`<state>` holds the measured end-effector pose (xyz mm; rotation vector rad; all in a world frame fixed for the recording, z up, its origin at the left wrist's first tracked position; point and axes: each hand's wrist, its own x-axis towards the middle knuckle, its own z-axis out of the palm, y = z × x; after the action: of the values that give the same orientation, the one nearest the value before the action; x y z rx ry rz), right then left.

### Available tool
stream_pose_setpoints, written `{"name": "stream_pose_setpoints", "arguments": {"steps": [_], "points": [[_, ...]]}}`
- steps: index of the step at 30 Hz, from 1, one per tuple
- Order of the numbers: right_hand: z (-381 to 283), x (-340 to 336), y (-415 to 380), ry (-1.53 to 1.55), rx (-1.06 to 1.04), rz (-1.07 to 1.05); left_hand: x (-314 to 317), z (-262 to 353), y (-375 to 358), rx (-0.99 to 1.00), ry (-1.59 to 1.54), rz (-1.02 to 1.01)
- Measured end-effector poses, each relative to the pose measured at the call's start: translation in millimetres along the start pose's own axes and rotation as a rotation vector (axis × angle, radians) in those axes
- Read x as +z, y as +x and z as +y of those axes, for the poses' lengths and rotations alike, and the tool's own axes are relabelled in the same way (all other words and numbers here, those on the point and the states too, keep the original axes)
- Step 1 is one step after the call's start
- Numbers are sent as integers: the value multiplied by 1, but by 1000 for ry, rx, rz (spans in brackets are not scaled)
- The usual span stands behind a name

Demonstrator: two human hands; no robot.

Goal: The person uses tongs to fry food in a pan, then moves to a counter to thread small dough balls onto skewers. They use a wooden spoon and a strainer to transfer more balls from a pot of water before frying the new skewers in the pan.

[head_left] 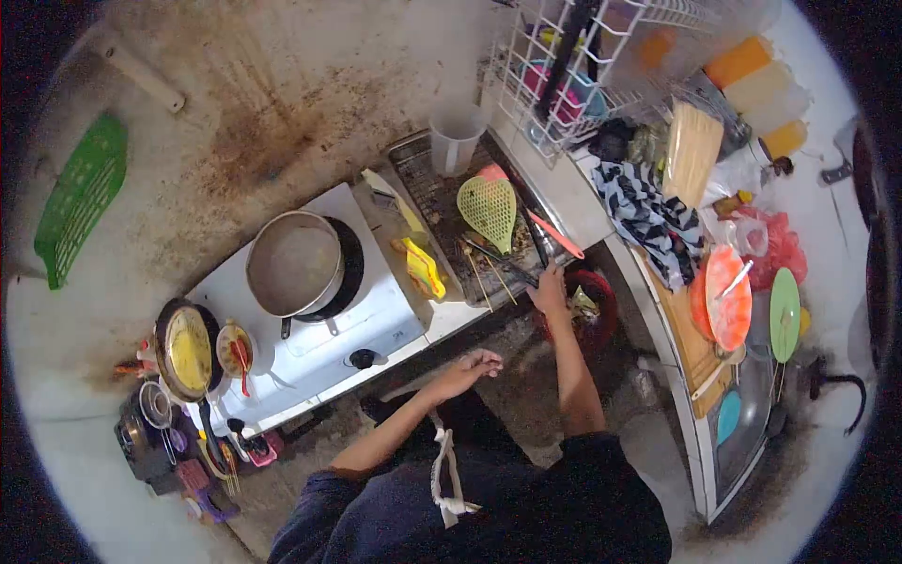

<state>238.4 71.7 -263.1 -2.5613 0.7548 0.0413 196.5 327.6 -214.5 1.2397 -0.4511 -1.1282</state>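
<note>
My right hand (pixel 548 293) reaches to the front edge of a dark metal tray (pixel 423 174). Its fingers close at the end of a black-handled utensil (pixel 515 270), whose working end I cannot make out. Beside that handle lie a yellow-green slotted strainer (pixel 489 209), a pair of wooden chopsticks (pixel 479 278), a metal tool (pixel 538 241) and a red-orange handle (pixel 556 235). My left hand (pixel 473 369) hovers in front of the stove, fingers loosely bent and apart, with nothing in it.
A pot (pixel 294 263) sits on the white gas stove (pixel 371 315). Left of it are a frying pan (pixel 188 350) and a small bowl (pixel 235 350). A clear jug (pixel 454 141) stands on the tray's back. Below my right hand is a red bin (pixel 601 305); a cluttered counter (pixel 672 324) lies right.
</note>
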Motion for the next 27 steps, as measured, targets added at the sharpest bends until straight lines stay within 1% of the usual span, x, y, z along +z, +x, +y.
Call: {"name": "stream_pose_setpoints", "arguments": {"steps": [1,2,4,5,7,9,10,11,12,13,14,16,18,19,20,21,22,24,26,27], "points": [[10,12,2,-100,-150,78,0,-1,-3,3,-7,18],[4,6,-6,-100,-167,70,0,1,-7,24,7,31],[-17,-21,-28,95,-13,42,-1,8,-18,53,18,63],[-16,-22,-36,93,-33,31,-2,12,-25,49,19,72],[-12,-26,-52,49,-195,163,-8,12,-41,59,18,111],[-25,-29,-76,295,34,157,-14,5,-64,79,41,89],[-42,-38,-92,396,14,200,-19,8,-81,92,35,130],[-68,-53,-108,497,-7,235,-24,16,-104,77,73,67],[-103,-70,-127,514,30,228,-30,18,-128,61,108,9],[-112,-66,-133,462,11,255,-41,2,-153,96,151,7],[-122,-61,-139,414,-12,282,-50,-15,-182,110,140,65],[-167,-69,-159,448,-120,172,-59,-46,-245,-16,147,234],[-207,-67,-179,476,-208,70,-56,-41,-315,-258,220,451],[-227,-61,-187,436,-363,21,-60,-58,-346,-211,170,548],[-244,-54,-196,395,-514,-25,-62,-65,-374,-232,144,656],[-262,-40,-204,563,-552,-171,-66,-69,-398,-54,34,783],[-285,-23,-212,586,-550,-215,-73,-74,-417,129,-72,899],[-361,-28,-239,497,-660,-452,-106,-82,-441,89,-196,1191],[-413,3,-249,306,-800,-379,-150,-94,-446,278,-596,1296],[-436,21,-247,204,-816,-387,-160,-81,-446,340,-623,1295]]}}
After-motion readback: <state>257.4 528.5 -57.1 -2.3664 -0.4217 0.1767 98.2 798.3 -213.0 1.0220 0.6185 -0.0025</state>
